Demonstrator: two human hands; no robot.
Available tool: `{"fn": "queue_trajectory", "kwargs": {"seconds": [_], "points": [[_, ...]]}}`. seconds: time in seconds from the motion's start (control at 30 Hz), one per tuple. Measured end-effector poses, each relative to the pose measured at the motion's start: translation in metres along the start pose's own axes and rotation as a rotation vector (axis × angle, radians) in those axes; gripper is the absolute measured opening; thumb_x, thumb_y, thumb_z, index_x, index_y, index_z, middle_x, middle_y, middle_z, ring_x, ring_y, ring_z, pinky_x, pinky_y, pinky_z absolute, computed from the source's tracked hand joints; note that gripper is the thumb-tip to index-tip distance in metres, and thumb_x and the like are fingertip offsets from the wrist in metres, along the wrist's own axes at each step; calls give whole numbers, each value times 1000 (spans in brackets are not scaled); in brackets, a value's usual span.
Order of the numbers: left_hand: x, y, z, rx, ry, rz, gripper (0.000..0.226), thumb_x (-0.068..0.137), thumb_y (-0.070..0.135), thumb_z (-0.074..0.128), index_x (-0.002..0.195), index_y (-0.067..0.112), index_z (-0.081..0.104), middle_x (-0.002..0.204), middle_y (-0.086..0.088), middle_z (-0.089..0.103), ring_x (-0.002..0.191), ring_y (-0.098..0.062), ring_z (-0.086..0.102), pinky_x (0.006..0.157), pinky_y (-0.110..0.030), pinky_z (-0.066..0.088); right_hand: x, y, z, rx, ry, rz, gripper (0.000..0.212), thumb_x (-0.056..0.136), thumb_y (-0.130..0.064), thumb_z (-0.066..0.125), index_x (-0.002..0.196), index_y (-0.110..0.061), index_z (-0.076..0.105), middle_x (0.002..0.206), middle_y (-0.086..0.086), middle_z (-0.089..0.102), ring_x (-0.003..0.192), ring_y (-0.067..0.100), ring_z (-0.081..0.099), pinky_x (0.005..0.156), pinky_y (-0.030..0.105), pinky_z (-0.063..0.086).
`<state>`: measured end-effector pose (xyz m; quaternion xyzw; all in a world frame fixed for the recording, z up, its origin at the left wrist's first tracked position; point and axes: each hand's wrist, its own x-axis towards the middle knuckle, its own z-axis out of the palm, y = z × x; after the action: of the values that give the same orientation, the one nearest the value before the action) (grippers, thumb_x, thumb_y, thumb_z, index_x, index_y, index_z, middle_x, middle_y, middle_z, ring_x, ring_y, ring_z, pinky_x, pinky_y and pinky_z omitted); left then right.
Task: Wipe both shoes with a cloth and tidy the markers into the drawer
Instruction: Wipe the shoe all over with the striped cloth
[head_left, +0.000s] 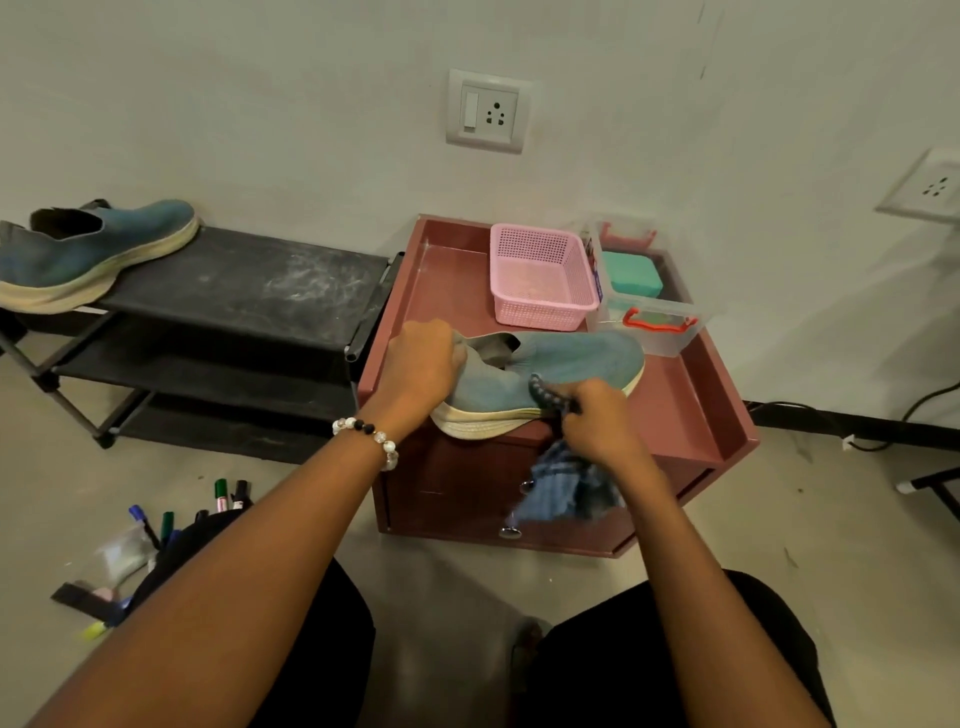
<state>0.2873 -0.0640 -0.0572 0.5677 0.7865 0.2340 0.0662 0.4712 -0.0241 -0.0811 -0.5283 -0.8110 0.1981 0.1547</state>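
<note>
A blue knit shoe (566, 364) with a cream sole lies on top of the reddish drawer cabinet (691, 410), its toe pointing right. My left hand (423, 364) grips its heel collar. My right hand (597, 421) holds a blue checked cloth (563, 483) against the shoe's near side, and the rest of the cloth hangs in front of the drawers (457, 483). The second blue shoe (88, 254) rests on the top shelf of the black rack (249, 280) at the left. Several markers (221, 496) lie on the floor at lower left.
A pink basket (540, 275) and a clear box with red clips (649, 301) stand at the back of the cabinet top. My knees are in the foreground. Cables run along the wall base at right. A plastic bag (124, 553) lies among the markers.
</note>
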Motion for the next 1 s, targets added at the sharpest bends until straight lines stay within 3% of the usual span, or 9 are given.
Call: {"fn": "queue_trajectory", "kwargs": {"seconds": [0.17,0.3,0.37,0.47,0.63,0.73,0.83,0.93,1.0], "points": [[-10,-3,5,-79,-42,-162,46,83,51,64,70,11,46,74,-5,54,72,-20,52,60,-30,37,0,4,-29,1042,376,476,27,92,2,47,83,-15,65,89,9,69,89,26,68,77,40,58],[-19,4,11,-73,-1,-170,46,80,53,67,87,8,57,82,-7,55,81,-22,52,64,-30,35,3,1,-31,1338,436,588,19,96,-5,46,88,-13,61,92,10,67,86,25,67,79,44,57],[-19,5,15,-91,27,-162,44,81,47,69,94,6,60,92,-12,63,89,-27,58,65,-30,36,4,0,-22,1256,394,589,15,98,-11,45,100,-15,60,98,9,67,88,23,66,80,41,57],[-15,4,15,-158,39,-195,34,81,35,73,74,11,49,84,-10,59,83,-27,58,58,-27,34,7,1,-16,1137,403,628,18,98,-21,49,108,-12,60,101,9,67,89,22,67,81,41,57],[-3,-3,18,-198,44,-264,36,76,29,78,68,11,47,77,-9,55,76,-25,56,46,-25,23,5,2,-20,1306,429,582,28,78,-18,76,100,-5,64,91,11,71,78,23,70,65,36,59],[1,-4,20,-198,40,-283,33,74,26,79,70,10,51,81,-12,58,79,-27,59,54,-30,34,4,-3,-8,736,436,325,31,75,-11,77,103,-11,63,97,4,69,88,20,66,77,30,53],[2,-1,23,-213,47,-294,28,73,19,79,69,9,53,82,-11,61,79,-26,61,59,-33,46,0,-19,29,165,190,62,37,83,0,60,118,-14,63,112,11,64,104,28,59,83,23,39],[2,-1,26,-157,80,-295,26,79,19,76,70,10,53,82,-11,63,78,-26,61,58,-34,47,-4,-30,68,-23,26,-212,52,78,4,56,128,-10,55,131,12,51,118,32,49,98,38,38],[3,-2,27,-147,87,-299,28,82,20,73,69,12,50,83,-10,62,76,-23,59,57,-31,43,0,-27,64,46,-36,-238,55,78,6,55,130,-13,55,131,12,50,120,31,48,101,37,39]]}}
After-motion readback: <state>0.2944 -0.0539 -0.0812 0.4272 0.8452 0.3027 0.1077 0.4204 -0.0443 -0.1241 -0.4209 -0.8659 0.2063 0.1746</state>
